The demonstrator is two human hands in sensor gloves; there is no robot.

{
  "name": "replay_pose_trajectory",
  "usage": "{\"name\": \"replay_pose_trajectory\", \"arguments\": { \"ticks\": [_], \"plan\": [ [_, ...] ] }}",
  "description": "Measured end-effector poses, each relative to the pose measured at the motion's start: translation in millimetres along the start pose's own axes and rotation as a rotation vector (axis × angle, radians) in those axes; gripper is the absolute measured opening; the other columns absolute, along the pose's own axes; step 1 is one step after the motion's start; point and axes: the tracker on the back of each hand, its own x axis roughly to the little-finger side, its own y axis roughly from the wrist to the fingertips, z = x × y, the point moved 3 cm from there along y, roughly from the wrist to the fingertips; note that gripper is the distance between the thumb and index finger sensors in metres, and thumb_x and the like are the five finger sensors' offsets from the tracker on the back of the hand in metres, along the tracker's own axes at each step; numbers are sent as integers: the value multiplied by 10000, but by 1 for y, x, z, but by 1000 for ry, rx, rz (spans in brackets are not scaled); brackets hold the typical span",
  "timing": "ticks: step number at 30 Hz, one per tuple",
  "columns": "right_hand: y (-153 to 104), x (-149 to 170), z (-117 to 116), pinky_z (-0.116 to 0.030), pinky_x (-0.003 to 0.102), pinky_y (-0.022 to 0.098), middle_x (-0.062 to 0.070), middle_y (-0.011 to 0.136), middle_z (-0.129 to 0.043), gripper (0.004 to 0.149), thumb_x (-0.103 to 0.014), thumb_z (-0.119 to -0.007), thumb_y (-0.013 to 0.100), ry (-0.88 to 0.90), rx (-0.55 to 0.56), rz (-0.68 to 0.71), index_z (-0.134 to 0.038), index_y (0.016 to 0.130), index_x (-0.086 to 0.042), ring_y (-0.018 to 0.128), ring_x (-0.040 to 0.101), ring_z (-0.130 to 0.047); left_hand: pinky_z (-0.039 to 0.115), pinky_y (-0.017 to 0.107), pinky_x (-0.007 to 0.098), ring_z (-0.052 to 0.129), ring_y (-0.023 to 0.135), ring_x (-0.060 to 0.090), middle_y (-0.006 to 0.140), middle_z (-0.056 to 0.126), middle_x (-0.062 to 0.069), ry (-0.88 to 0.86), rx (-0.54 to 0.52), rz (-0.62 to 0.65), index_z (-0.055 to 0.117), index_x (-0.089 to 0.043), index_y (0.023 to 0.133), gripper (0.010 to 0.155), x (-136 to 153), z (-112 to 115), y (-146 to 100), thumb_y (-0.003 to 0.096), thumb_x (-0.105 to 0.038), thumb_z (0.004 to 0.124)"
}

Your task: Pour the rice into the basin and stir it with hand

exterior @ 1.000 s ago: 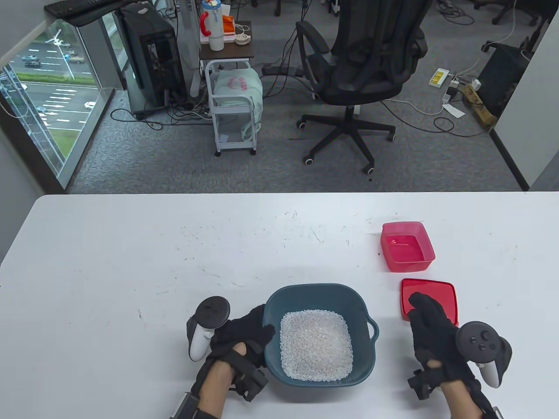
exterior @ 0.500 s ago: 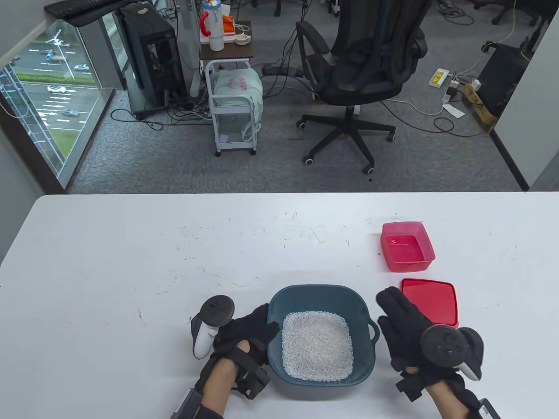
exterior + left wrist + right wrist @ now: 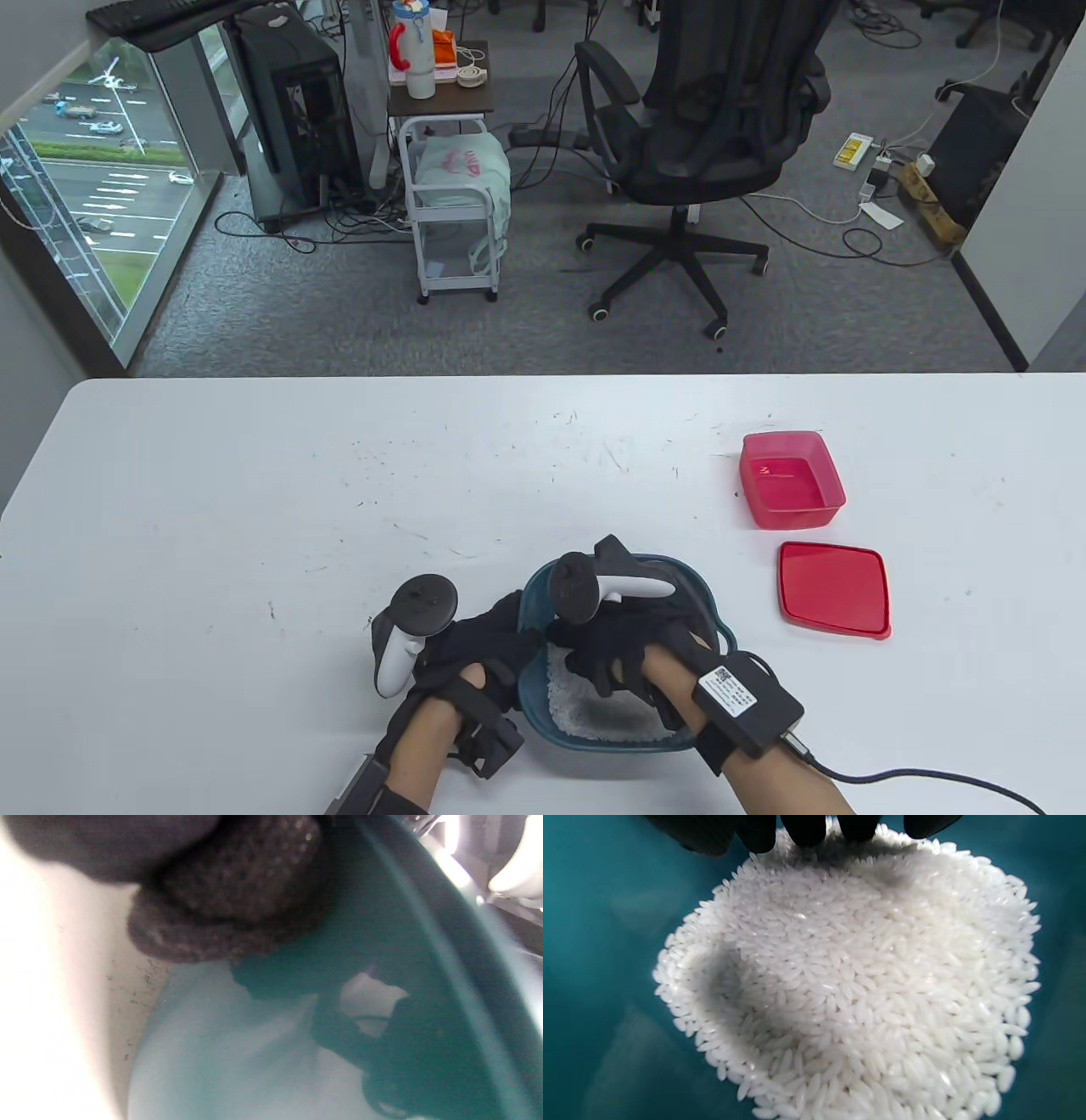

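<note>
A teal basin [image 3: 585, 745] stands near the table's front edge with white rice [image 3: 577, 709] heaped on its bottom. My left hand [image 3: 475, 654] grips the basin's left side; in the left wrist view its gloved fingers [image 3: 229, 899] lie against the teal wall [image 3: 382, 921]. My right hand [image 3: 611, 649] is inside the basin, palm down over the rice, and hides much of it. In the right wrist view the fingertips [image 3: 804, 832] touch the far edge of the rice [image 3: 857, 984], with the basin floor [image 3: 598, 942] around the heap.
An empty pink box [image 3: 791, 480] sits to the right on the white table [image 3: 254, 509], with its red lid [image 3: 834, 588] lying flat just in front of it. A cable runs from my right wrist off the bottom right edge.
My right hand has swung left from beside the red lid into the basin and now covers the rice. The left hand and the basin have stayed put.
</note>
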Motion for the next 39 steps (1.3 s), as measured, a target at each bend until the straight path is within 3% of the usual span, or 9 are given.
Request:
{"name": "replay_pose_trajectory", "arguments": {
  "ticks": [3,7,16,21,27,30,34,37,39],
  "plan": [
    [-6,7,3,-658,640,593,113,1035,-689,608,-393,-751,399,-111,66,-154,-694,980,-225,900,405,-753,962,10,235,1079,113,147,975,736,348,8,-1,3,547,7,1079,719,0,-1,0,497,-303,834],
    [-14,22,-11,-770,587,501,251,927,-761,622,-375,-740,400,-193,-82,-322,-677,968,-130,740,463,-894,961,-2,230,1077,98,145,969,751,334,11,-38,-13,562,4,1070,706,0,-1,-1,496,-304,832],
    [-21,0,-38,-900,519,199,290,557,-1057,576,-369,-792,329,-113,-292,-257,-943,694,50,291,438,-1091,960,-14,226,1076,80,147,961,767,324,19,-79,-22,577,2,1063,691,1,-2,-2,493,-290,834],
    [-15,-9,-30,-874,564,342,277,706,-987,595,-374,-779,351,322,-279,90,-876,806,-3,499,474,-1046,957,-7,227,1072,87,151,968,760,321,10,-80,-19,576,-6,1068,692,2,-1,-3,497,-305,828],
    [-1,12,-15,-721,609,534,215,973,-702,637,-372,-744,391,721,-186,169,-663,958,-93,797,460,-822,945,-10,231,1058,87,151,978,735,334,5,-53,-5,555,-13,1082,692,1,0,-3,506,-302,809],
    [2,22,-3,-614,629,601,148,1034,-590,645,-389,-728,403,714,-86,111,-594,989,-155,917,425,-648,944,-10,232,1058,88,150,979,734,334,10,-53,0,558,-16,1082,690,1,0,-3,506,-299,812],
    [-2,39,12,-649,648,553,181,969,-715,613,-376,-732,408,550,86,-98,-681,957,-107,834,460,-762,946,-9,230,1059,90,145,976,740,332,15,-54,2,560,-20,1082,689,2,0,-3,505,-298,814],
    [-10,51,11,-728,630,494,238,884,-837,607,-380,-739,403,300,83,-346,-753,920,-62,725,495,-875,949,-10,228,1064,90,141,975,741,330,15,-52,3,561,-17,1080,689,2,0,-3,505,-301,813],
    [-13,52,4,-776,588,438,254,840,-863,606,-381,-739,400,182,8,-415,-764,908,-51,657,489,-911,953,-14,223,1067,87,135,970,750,327,23,-59,-1,563,-14,1077,688,2,-1,-3,504,-302,813]
  ]
}}
